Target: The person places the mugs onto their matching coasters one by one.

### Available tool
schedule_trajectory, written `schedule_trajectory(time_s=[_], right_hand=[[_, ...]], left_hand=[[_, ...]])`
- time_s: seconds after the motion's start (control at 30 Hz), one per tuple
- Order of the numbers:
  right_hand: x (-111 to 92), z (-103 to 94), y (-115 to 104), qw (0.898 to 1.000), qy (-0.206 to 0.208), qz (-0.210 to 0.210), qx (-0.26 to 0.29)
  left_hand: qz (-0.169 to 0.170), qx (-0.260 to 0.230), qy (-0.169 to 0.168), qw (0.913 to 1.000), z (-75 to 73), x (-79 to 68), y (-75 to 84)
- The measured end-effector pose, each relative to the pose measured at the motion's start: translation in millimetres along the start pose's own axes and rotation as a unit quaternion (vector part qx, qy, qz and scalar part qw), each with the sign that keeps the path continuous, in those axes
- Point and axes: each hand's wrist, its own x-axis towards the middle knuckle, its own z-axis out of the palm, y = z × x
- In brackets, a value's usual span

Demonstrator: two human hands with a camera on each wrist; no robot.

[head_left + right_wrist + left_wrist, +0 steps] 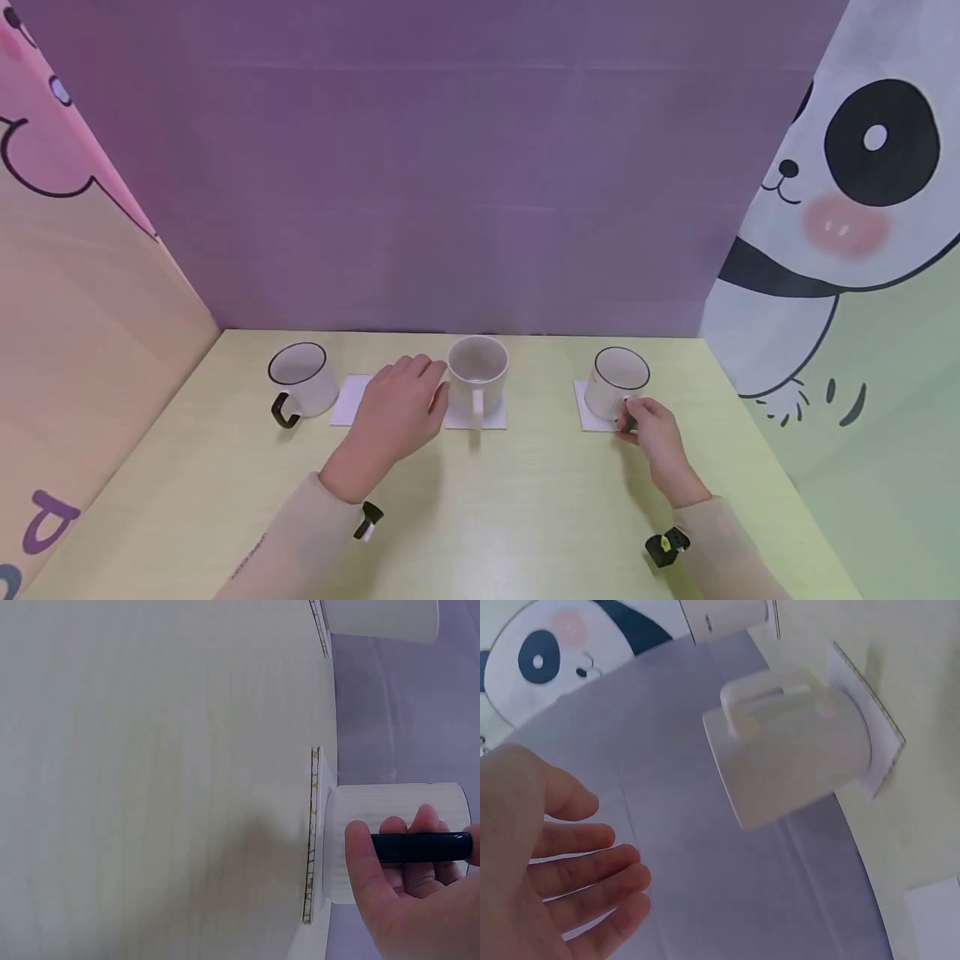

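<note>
My right hand (660, 437) grips the black handle (420, 847) of a white mug (609, 393) with a dark rim. That mug is upright on a square white cardboard coaster (312, 840) at the right. In the left wrist view my left hand (585, 877) holds nothing, its fingers loosely extended. It hovers just left of an all-white mug (489, 387), whose handle faces me. Under this middle mug lies another coaster (866, 720). A third coaster (348, 402) is partly covered by my left hand in the head view.
At the far left a dark-rimmed white mug (309, 392) with a black handle stands directly on the pale wooden table (510, 517). A purple backdrop (465, 167) rises behind the table's back edge. Cartoon-printed panels, including a panda (825, 250), flank it.
</note>
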Motion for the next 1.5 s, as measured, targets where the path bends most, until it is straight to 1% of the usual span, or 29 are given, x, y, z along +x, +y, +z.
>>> schedule_trajectory(time_s=[0.07, 0.17, 0.3, 0.43, 0.53, 0.6, 0.73, 0.83, 0.9, 0.97, 1.07, 1.13, 1.27, 1.33, 1.4, 1.43, 1.5], right_hand=[[0.1, -0.5, 0.3, 1.000, 0.001, 0.000, 0.001], [0.7, -1.1, 1.3, 1.000, 0.001, -0.004, 0.005], [2.8, -1.6, 3.3, 1.000, -0.002, -0.009, 0.003], [3.5, -1.7, 4.9, 1.000, -0.003, -0.009, 0.000], [2.9, -1.8, 5.4, 1.000, -0.003, -0.008, 0.000], [2.6, -2.0, 5.6, 1.000, -0.002, -0.007, -0.001], [2.3, -2.6, 5.6, 1.000, 0.001, -0.006, -0.003], [3.1, -1.9, 5.1, 1.000, 0.003, -0.005, -0.001], [2.9, -1.3, 4.6, 1.000, 0.003, -0.005, 0.000], [2.3, -0.7, 3.9, 1.000, 0.003, -0.005, 0.000], [0.7, -0.8, 3.3, 1.000, 0.003, -0.005, -0.004], [0.5, -0.8, 3.0, 1.000, 0.003, -0.006, -0.005], [1.3, -0.7, 3.0, 1.000, 0.003, -0.007, -0.003], [1.9, -0.6, 3.3, 1.000, 0.003, -0.006, -0.003], [2.1, -0.1, 3.5, 1.000, 0.004, -0.005, -0.003], [2.3, 0.2, 3.7, 1.000, 0.005, -0.006, -0.003], [2.4, 0.9, 4.1, 1.000, 0.006, -0.006, -0.002]], left_hand=[[-0.020, -0.012, 0.013, 0.9996, -2.1, -1.9, -8.7], [-0.065, -0.035, 0.022, 0.9970, -6.0, -6.4, -21.9], [-0.133, -0.071, 0.021, 0.9883, -11.2, -14.5, -41.2], [-0.183, -0.091, 0.018, 0.9787, -13.8, -24.3, -62.3], [-0.206, -0.093, 0.031, 0.9735, -14.2, -33.6, -77.8], [-0.221, -0.097, 0.046, 0.9694, -13.8, -40.3, -87.2], [-0.253, -0.109, 0.081, 0.9579, -12.2, -54.2, -104.8], [-0.276, -0.110, 0.101, 0.9494, -12.3, -65.2, -116.2], [-0.295, -0.105, 0.105, 0.9439, -12.7, -72.7, -122.4], [-0.317, -0.104, 0.098, 0.9375, -12.8, -79.9, -128.0], [-0.365, -0.102, 0.071, 0.9229, -10.8, -90.7, -135.4], [-0.397, -0.101, 0.048, 0.9108, -8.7, -97.3, -139.5], [-0.452, -0.120, 0.019, 0.8836, -2.7, -108.4, -145.8], [-0.476, -0.143, 0.012, 0.8676, 1.4, -112.8, -148.6], [-0.499, -0.173, 0.005, 0.8494, 5.3, -116.1, -151.5], [-0.509, -0.189, -0.001, 0.8394, 7.3, -117.6, -153.1], [-0.528, -0.235, -0.005, 0.8163, 11.1, -119.7, -156.1]])
